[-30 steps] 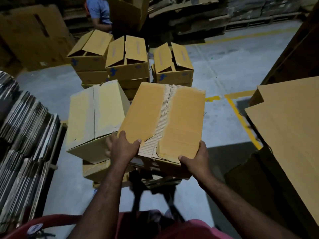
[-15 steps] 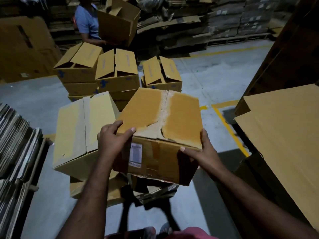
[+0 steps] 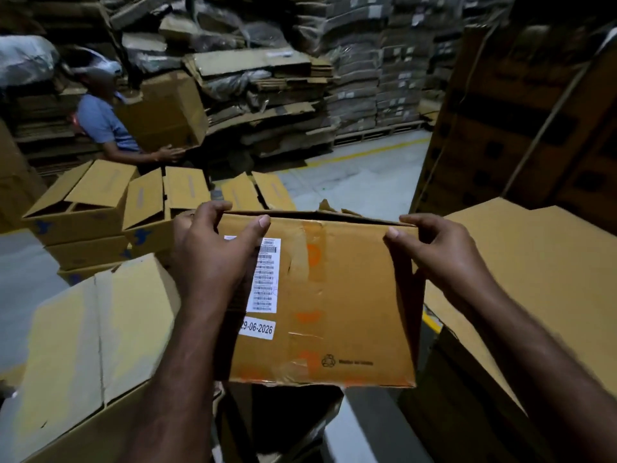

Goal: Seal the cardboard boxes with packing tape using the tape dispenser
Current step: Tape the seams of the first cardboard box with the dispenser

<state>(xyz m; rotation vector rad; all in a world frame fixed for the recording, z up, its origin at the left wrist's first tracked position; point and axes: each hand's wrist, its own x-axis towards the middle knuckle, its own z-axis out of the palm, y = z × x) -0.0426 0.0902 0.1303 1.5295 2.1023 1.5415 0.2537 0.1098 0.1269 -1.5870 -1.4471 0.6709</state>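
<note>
I hold a brown cardboard box (image 3: 334, 295) up in front of me, its side wall facing me with a white barcode label and a date sticker. My left hand (image 3: 213, 252) grips its upper left corner, thumb on the top edge. My right hand (image 3: 437, 248) grips the upper right corner. Old tape strips run down the wall. The box's top is turned away and hidden. No tape dispenser is in view.
A closed box (image 3: 93, 345) lies tilted at lower left. Several open boxes (image 3: 100, 208) are stacked behind it. A person in a blue shirt (image 3: 103, 125) holds a large box at the back left. Flat cardboard sheets (image 3: 534, 262) rise on the right.
I have lifted and tipped the box toward me, so its labelled side wall now faces me instead of its top. Both hands shifted up to its upper corners.
</note>
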